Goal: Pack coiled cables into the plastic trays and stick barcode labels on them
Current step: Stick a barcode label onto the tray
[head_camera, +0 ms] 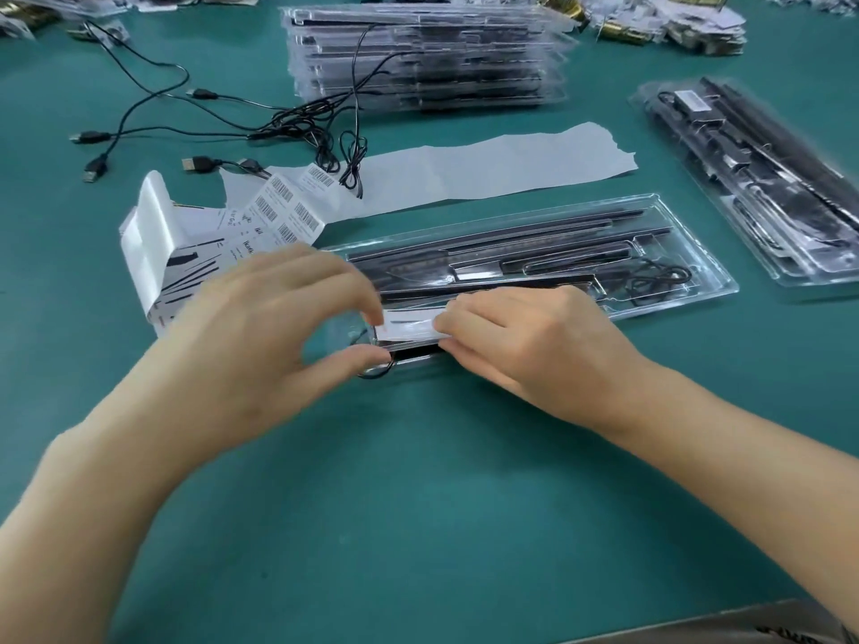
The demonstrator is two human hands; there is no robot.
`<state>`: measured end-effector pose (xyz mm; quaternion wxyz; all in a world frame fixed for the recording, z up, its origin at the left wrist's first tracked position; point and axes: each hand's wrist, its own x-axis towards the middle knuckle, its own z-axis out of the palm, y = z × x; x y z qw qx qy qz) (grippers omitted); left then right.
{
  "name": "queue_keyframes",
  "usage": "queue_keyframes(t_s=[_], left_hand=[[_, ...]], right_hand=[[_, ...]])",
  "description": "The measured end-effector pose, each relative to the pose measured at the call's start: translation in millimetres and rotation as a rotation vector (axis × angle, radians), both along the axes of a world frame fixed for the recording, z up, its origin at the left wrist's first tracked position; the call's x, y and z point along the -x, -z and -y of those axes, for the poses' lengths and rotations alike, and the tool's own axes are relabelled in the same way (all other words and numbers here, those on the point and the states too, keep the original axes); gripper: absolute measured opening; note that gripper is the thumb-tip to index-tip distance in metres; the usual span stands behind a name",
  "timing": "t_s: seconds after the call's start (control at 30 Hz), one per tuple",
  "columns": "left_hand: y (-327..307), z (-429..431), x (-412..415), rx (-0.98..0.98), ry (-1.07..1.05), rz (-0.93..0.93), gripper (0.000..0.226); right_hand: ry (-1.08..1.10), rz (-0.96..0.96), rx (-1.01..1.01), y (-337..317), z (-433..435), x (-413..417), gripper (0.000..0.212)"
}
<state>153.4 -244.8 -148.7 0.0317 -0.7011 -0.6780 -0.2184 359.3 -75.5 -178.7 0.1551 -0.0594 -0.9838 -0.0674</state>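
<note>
A clear plastic tray [688, 253] with black strips and a coiled black cable [660, 278] lies in front of me on the green table. At its near left end sits a white label [409, 328]. My left hand [260, 327] pinches the label's left end between thumb and forefinger. My right hand [525, 337] presses its fingertips on the label's right end. A sheet of barcode labels [283, 209] curls just left of the tray.
A stack of packed trays [423, 58] stands at the back. One more packed tray [762, 178] lies at the right. Loose black USB cables [195, 127] sprawl at the back left. A long strip of backing paper [488, 172] lies behind the tray.
</note>
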Motion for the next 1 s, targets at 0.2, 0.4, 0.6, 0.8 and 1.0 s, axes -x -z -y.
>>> queue_keyframes(t_s=[0.2, 0.4, 0.6, 0.8, 1.0], left_hand=[[28.0, 57.3, -49.6, -0.055, -0.274, -0.076, 0.030], [43.7, 57.6, -75.9, 0.041, -0.323, -0.066, 0.050], [40.1, 36.3, -87.1, 0.185, -0.365, -0.023, 0.060], [34.0, 20.8, -89.7, 0.261, -0.349, 0.013, 0.055], [32.6, 19.8, -87.7, 0.237, -0.334, 0.121, 0.047]], right_hand=[[0.005, -0.064, -0.077, 5.6, 0.5, -1.0, 0.017], [-0.009, -0.110, -0.083, 6.1, 0.7, 0.0, 0.021], [0.002, -0.103, -0.082, 7.0, 3.0, -0.3, 0.024], [0.014, -0.093, -0.063, 6.9, 3.8, -0.7, 0.023], [0.019, -0.147, -0.007, 7.0, 5.1, -0.3, 0.026]])
